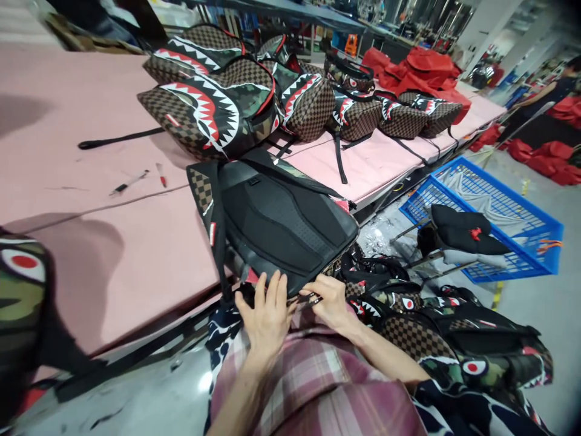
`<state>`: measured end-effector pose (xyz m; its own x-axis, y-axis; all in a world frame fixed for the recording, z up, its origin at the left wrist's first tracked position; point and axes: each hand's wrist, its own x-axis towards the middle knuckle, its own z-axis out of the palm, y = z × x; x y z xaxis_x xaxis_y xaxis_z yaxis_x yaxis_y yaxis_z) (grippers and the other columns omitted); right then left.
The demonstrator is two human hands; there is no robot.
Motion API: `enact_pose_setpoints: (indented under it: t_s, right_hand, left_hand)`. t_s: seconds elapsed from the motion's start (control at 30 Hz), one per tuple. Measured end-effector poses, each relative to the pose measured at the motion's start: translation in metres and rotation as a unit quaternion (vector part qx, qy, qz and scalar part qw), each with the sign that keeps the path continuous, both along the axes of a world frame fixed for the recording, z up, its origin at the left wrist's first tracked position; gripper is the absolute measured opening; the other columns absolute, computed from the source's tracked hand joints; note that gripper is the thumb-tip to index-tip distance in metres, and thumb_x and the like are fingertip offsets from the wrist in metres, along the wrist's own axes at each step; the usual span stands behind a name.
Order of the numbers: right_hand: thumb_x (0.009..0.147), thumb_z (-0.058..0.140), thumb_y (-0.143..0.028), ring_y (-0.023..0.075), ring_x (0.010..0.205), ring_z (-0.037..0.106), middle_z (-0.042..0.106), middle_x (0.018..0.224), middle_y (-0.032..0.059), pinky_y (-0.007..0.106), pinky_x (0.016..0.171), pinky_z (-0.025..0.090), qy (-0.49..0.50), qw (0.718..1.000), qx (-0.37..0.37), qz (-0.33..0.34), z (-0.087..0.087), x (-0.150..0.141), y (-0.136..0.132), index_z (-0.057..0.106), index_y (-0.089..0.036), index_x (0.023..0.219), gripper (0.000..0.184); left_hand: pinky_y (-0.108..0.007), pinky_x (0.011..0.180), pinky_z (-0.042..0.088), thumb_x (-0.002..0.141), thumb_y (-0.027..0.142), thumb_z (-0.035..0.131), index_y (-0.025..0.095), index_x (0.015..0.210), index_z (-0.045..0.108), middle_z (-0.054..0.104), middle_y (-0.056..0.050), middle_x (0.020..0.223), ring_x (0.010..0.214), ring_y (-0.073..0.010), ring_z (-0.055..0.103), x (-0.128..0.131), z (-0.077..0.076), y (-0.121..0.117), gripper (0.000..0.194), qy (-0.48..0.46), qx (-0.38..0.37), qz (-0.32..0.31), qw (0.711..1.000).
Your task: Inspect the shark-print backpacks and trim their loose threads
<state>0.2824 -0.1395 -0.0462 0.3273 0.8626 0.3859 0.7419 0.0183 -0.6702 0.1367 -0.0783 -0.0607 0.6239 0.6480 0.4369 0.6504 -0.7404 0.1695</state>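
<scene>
A black backpack (281, 218) lies with its padded back panel facing up, its near end close to my body. My left hand (267, 309) rests on the near edge of the backpack, fingers stretched out and slightly spread. Close by on the right, my right hand (329, 300) is closed around a small dark metal tool (313, 298) that looks like thread snips. Its tip is hidden near the backpack's edge. A black shoulder strap (220, 230) runs along the backpack's left side.
Several checkered shark-mouth backpacks (218, 109) line the pink table (172, 254). A pen-like tool (129, 181) and a red-tipped marker (161, 174) lie on it. More backpacks (454, 339) are piled at right, near a blue crate (521, 218). A person (544, 103) stands far right.
</scene>
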Motion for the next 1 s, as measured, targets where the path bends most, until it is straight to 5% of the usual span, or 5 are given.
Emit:
enact_pose_setpoints:
  t_s: [0.33, 0.5, 0.73, 0.83, 1.0]
  right_hand:
    - [0.071, 0.062, -0.028, 0.0139, 0.06, 0.054, 0.061, 0.064, 0.0004, 0.025, 0.058, 0.039, 0.186, 0.971, -0.065, -0.133, -0.006, 0.105, -0.017, 0.067, -0.018, 0.066, 0.012]
    - [0.067, 0.064, -0.041, 0.0117, 0.057, 0.048, 0.058, 0.061, 0.0001, 0.025, 0.055, 0.038, 0.392, 0.902, -0.065, -0.17, -0.015, 0.122, -0.008, 0.068, -0.013, 0.073, 0.029]
    - [0.066, 0.067, -0.04, 0.0099, 0.062, 0.049, 0.061, 0.076, 0.0006, 0.023, 0.057, 0.038, 0.496, 0.858, -0.041, -0.129, -0.034, 0.118, 0.025, 0.066, -0.015, 0.091, 0.036]
    - [0.065, 0.068, -0.041, 0.0098, 0.062, 0.049, 0.061, 0.077, 0.0002, 0.022, 0.056, 0.039, 0.528, 0.839, -0.031, -0.129, -0.039, 0.11, 0.029, 0.065, -0.016, 0.093, 0.037]
    - [0.065, 0.068, -0.042, 0.0071, 0.049, 0.039, 0.052, 0.061, -0.0039, 0.02, 0.045, 0.031, 0.541, 0.826, -0.042, -0.152, -0.037, 0.106, 0.025, 0.063, -0.015, 0.093, 0.039]
  left_hand:
    - [-0.058, 0.105, 0.01, 0.074, 0.024, 0.06, 0.028, 0.13, 0.041, 0.058, -0.012, 0.122, 0.114, -0.0318, 0.051, -0.081, -0.002, 0.008, 0.059, 0.008, -0.043, 0.006, 0.999]
    - [-0.055, 0.106, 0.016, 0.07, 0.034, 0.065, 0.029, 0.116, 0.056, 0.059, -0.009, 0.122, 0.12, -0.0335, 0.045, -0.078, 0.024, 0.002, 0.047, -0.036, -0.244, 0.071, 0.966]
    - [-0.03, 0.086, 0.048, 0.078, 0.03, 0.056, 0.03, 0.119, 0.049, 0.045, -0.002, 0.134, 0.102, -0.0165, 0.056, -0.025, 0.06, 0.03, 0.042, -0.41, -0.546, 0.303, 0.665]
    - [-0.017, 0.061, 0.05, 0.078, 0.019, 0.054, 0.02, 0.089, 0.06, 0.06, -0.001, 0.101, 0.07, -0.0065, 0.056, -0.012, 0.059, 0.057, 0.013, -0.505, -0.595, 0.324, 0.534]
    - [-0.015, 0.045, 0.044, 0.072, 0.009, 0.055, 0.02, 0.09, 0.061, 0.058, 0.002, 0.073, 0.057, -0.0068, 0.055, -0.025, 0.059, 0.073, 0.021, -0.494, -0.662, 0.264, 0.498]
